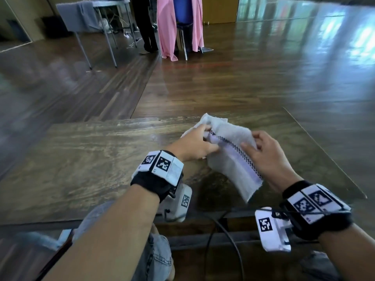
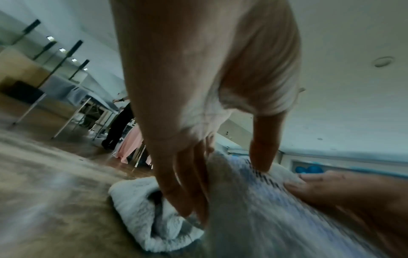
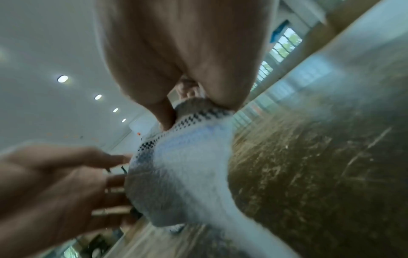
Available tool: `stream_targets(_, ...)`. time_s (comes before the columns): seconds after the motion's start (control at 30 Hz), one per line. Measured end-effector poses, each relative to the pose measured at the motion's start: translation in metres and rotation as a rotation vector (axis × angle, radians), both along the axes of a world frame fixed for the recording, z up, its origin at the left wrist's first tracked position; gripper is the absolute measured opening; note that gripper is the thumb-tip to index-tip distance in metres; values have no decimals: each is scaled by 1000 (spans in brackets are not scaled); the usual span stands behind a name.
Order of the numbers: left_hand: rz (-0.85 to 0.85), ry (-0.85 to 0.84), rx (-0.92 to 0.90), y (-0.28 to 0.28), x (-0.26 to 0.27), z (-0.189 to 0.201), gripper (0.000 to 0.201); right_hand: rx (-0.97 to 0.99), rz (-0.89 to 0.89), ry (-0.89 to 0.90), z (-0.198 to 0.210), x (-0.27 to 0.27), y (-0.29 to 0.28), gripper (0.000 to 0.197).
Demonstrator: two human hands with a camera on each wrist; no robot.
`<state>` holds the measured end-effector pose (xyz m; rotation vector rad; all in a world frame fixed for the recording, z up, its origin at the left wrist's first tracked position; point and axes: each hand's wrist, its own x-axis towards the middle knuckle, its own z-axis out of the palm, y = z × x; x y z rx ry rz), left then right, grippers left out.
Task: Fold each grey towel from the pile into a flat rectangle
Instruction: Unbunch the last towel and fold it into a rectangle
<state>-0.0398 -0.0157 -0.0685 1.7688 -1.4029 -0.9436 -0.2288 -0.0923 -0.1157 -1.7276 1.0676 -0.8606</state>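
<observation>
Head view: the left hand (image 1: pixel 194 144) and right hand (image 1: pixel 265 151) each pinch the towel (image 1: pixel 229 157), lifted partly above the table (image 1: pixel 81 159). Left wrist view: fingers (image 2: pixel 183 188) and thumb grip a fold. Right wrist view: thumb and fingers (image 3: pixel 163 117) pinch the checkered border.

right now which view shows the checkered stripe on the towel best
The head view: the checkered stripe runs unbroken across the towel between the left hand and right hand. The right wrist view shows a shorter, blurred stretch. The left wrist view shows only a smeared trace.
</observation>
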Motion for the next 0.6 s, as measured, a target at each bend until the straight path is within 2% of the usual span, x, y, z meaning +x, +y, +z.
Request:
stream_targets(0.07,12,7,-14,0,-5,-3,53,91,-39,-131,2,-2,-4,27)
stream_targets(0.17,123,19,-139,-2,-12,-2,46,179,-19,-225,5,-7,-4,43)
stream_targets(0.27,237,176,-291,-5,-13,3,34,195,-29,-220,11,-14,-5,65)
stream_targets(0.37,222,186,-368,-4,-13,8,37,184,-86,-267,16,-18,-7,65)
stream_targets(0.4,168,132,-371,-3,-14,9,45,181,-85,-298,18,-19,-7,59)
stream_targets(0.47,24,-103,-366,0,-17,6,57,155,-41,-341,20,-18,-4,48)
stream_targets(0.53,-92,-383,-330,0,-20,-1,56,94,4,-348,22,-16,-1,44)
stream_targets(0.6,-78,-544,-328,-1,-24,-13,52,62,42,-373,24,-15,1,43)
